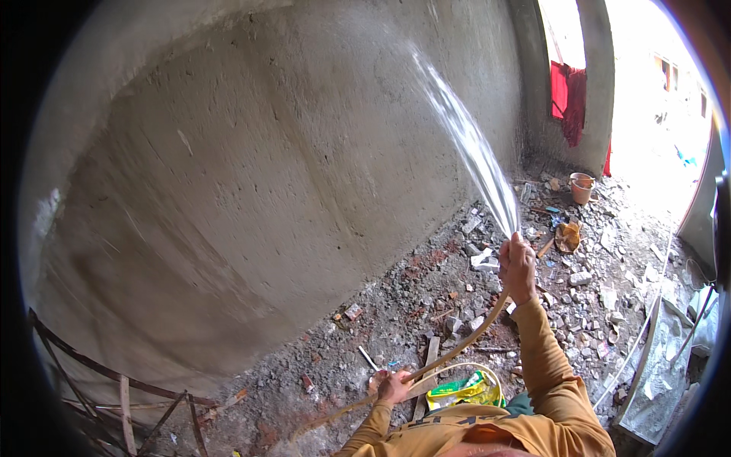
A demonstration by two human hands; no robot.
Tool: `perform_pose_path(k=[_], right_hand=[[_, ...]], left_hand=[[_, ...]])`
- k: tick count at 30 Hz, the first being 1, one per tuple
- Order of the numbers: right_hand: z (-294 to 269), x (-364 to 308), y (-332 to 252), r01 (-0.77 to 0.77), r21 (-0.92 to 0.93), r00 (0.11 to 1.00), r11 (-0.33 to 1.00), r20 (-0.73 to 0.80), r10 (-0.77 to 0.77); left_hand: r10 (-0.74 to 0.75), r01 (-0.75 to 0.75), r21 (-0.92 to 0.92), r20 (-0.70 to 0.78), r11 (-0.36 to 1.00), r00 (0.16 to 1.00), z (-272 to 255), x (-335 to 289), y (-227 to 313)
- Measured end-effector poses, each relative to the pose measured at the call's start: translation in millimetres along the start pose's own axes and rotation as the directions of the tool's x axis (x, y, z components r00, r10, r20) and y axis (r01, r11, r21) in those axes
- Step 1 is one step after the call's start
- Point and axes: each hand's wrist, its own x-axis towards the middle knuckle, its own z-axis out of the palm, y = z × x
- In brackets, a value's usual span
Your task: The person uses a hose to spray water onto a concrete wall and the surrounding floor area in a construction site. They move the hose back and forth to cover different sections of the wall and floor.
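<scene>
My right hand (518, 268) is closed around the end of a tan hose (466, 344), held out in front of me. From that end a fan of water (476, 148) sprays up and to the left against the grey plastered wall (304, 152). Lower down, my left hand (394, 388) is wrapped round the same hose near my waist. Past the left hand the hose runs down to the left over the rubble. The hose's mouth is hidden by the fingers of my right hand.
Broken stone and brick rubble (594, 305) covers the ground. A bucket (582, 188) stands near the far doorway. By my body lies a yellow-green bag (468, 390). A metal frame (126, 415) stands at the lower left, and a grey sheet (661, 369) lies at the right.
</scene>
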Motion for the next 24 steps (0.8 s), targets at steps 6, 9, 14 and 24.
perform_pose_path(k=[6,9,14,24], right_hand=[[-47,40,-6,-0.027,0.087,0.997,0.996,-0.072,0.034],[-86,69,-3,-0.005,0.093,0.995,0.996,-0.102,0.015],[-153,117,-11,0.028,0.019,0.991,0.999,-0.13,-0.026],[-268,200,-30,0.036,-0.037,0.999,0.999,-0.011,-0.037]], left_hand=[[0.032,-0.032,-0.027,-0.027,0.999,0.999,12,20,49],[0.043,-0.045,-0.032,-0.051,0.998,0.998,37,37,69],[0.008,-0.007,0.011,-0.039,1.0,0.999,83,65,124],[-0.024,0.024,0.066,0.0,0.998,1.0,167,92,247]])
